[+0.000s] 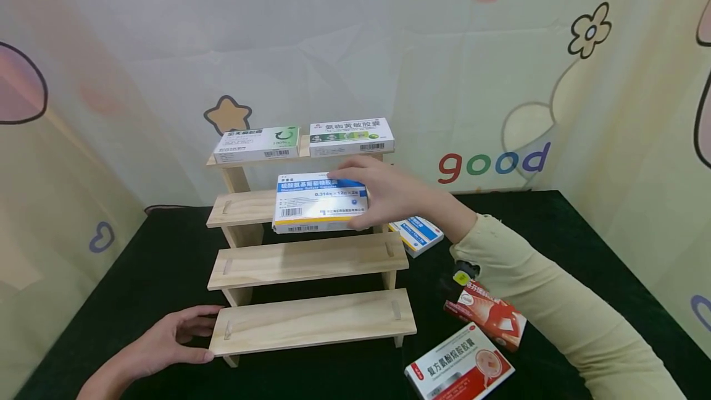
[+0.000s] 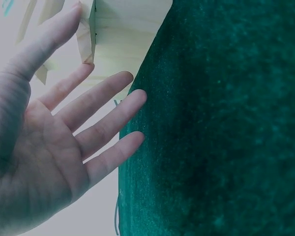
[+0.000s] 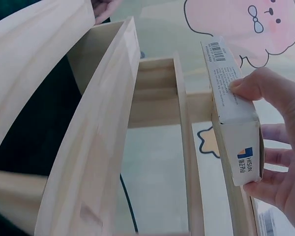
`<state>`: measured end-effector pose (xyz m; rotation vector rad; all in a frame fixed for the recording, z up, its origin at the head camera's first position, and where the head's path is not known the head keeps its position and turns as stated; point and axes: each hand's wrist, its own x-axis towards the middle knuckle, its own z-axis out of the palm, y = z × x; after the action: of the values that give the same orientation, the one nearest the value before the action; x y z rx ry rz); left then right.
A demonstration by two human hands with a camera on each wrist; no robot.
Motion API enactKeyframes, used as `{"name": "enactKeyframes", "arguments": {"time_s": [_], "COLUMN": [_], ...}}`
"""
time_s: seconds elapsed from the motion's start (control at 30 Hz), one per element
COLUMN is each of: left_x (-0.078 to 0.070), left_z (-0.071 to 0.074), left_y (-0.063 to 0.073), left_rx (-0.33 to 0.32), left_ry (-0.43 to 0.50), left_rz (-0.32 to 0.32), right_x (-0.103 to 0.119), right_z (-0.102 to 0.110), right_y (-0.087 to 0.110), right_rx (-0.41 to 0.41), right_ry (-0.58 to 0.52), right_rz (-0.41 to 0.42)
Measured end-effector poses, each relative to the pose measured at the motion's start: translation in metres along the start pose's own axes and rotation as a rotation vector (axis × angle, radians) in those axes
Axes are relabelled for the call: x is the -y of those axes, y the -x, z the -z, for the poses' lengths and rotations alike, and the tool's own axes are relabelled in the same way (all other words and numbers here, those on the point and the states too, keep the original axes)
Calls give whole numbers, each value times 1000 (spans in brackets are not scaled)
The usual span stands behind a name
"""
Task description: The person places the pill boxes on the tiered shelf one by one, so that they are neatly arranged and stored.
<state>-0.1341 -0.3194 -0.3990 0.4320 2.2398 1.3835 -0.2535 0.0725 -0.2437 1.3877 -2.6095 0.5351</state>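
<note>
Trouble could have started at the near end, where the left grip (image 1: pixel 161 343) lay with fingers loosely spread, thumb and fingertips at the end of the lowest board (image 1: pixel 316 323) of a wooden stand (image 1: pixel 236 179); a careless push there could have skewed the stand and unsettled what it bore. On the dark desk (image 1: pixel 311 381) to the right, a white-and-red box (image 1: pixel 460 366) lay nearest, and just beyond it a red box (image 1: pixel 491 316) sat close by the right sleeve (image 1: pixel 533 276), so a lowered arm could have nudged it. Farther in, the right grip (image 1: pixel 391 190) grasped a blue-and-white box (image 1: pixel 319 202) by its right end, thumb on the near side, fingers opposite. Held only there, it could have swivelled or dipped at its free left end, or tipped forward if released with its near edge past the front of the second-highest board (image 1: pixel 241 207). The box extended leftward from the grip, over that board; whether it touched the wood could not be told. Behind, the top board (image 1: pixel 304 147) carried a green-and-white box (image 1: pixel 258 144) and, just beyond the knuckles, a white box (image 1: pixel 352 136) that a raised hand could have knocked.
</note>
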Motion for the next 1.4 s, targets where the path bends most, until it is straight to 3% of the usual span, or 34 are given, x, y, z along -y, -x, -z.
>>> {"name": "enactKeyframes", "arguments": {"time_s": [0.43,0.87,1.4], "left_x": [0,0,2], "left_z": [0,-1,-2], "left_y": [1,2,1], "left_rx": [-8,-27,-26], "left_ry": [-2,-7,5], "left_rz": [7,28,7], "right_x": [13,15,10], "right_z": [-18,-41,-57], "right_y": [-28,-53,-68], "right_rx": [-13,-35,-91], "right_ry": [-25,-66,-191], "right_rz": [38,22,19]}}
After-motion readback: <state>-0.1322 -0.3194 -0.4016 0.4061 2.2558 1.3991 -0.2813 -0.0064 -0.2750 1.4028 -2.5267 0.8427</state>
